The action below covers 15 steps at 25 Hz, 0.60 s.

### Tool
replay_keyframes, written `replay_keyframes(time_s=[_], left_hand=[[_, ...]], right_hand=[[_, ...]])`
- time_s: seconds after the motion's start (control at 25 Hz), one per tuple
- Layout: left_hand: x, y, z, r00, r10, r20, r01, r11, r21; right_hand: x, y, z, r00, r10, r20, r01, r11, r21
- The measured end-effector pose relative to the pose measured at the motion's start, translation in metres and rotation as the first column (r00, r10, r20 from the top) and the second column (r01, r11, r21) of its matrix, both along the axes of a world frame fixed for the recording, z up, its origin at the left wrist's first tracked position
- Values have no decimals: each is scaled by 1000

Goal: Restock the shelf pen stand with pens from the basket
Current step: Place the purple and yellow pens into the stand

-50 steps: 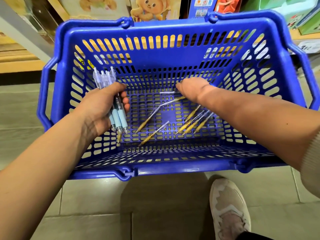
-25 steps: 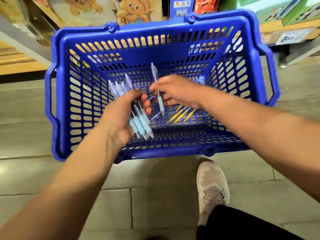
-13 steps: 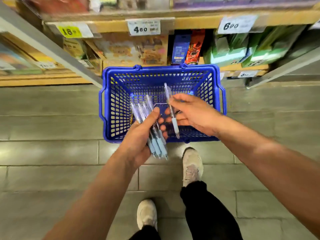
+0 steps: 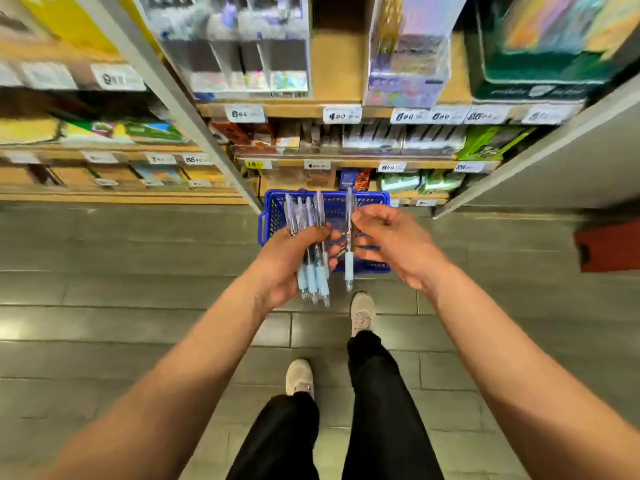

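Pens [image 4: 311, 282] sitting bunched in left hand [image 4: 287, 261] grip; right hand [image 4: 394, 244] pinching single pen [image 4: 349, 268] over basket [image 4: 268, 216]; stand-filling seemingly remaining.

The basket [image 4: 273, 220] at 12 o'clock is showing solid blue with a slotted grid; the bundled pens [image 4: 313, 279] and the single pen [image 4: 349, 266] are showing clear barrels with pale blue grips; grey tiles [image 4: 138, 289] are lying under black trousers [image 4: 381, 410] and beige shoes [image 4: 362, 308]

The basket [image 4: 271, 216] is mostly hidden; the upper shelf goods [image 4: 242, 43] are blurred.
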<state>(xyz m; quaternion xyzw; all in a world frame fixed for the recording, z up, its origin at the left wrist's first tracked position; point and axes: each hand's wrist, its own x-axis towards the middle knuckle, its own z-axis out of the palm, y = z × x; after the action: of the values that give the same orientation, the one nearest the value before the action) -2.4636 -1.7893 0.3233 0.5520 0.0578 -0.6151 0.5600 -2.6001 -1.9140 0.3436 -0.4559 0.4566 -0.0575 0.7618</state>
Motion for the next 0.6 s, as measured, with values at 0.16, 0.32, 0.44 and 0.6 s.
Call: replay_keyframes(time_s=[0.16,0.32,0.44,0.6], left_hand=[[-21,24,98,997,-31,65,29,999,34],[-35,22,179,992,-79,95,79,997,8],[-40,0,216,982,-94,161,103,994,-46],[-44,-35,235,979,-25,204,45,994,-96]], right_hand=[[-24,28,92,999,-33,20,34,999,-28],[-40,25,153,995,-53,89,58,997,-50],[-44,2,176,993,-45,112,55,995,-83],[-44,-35,193,988,-18,154,33,994,-100]])
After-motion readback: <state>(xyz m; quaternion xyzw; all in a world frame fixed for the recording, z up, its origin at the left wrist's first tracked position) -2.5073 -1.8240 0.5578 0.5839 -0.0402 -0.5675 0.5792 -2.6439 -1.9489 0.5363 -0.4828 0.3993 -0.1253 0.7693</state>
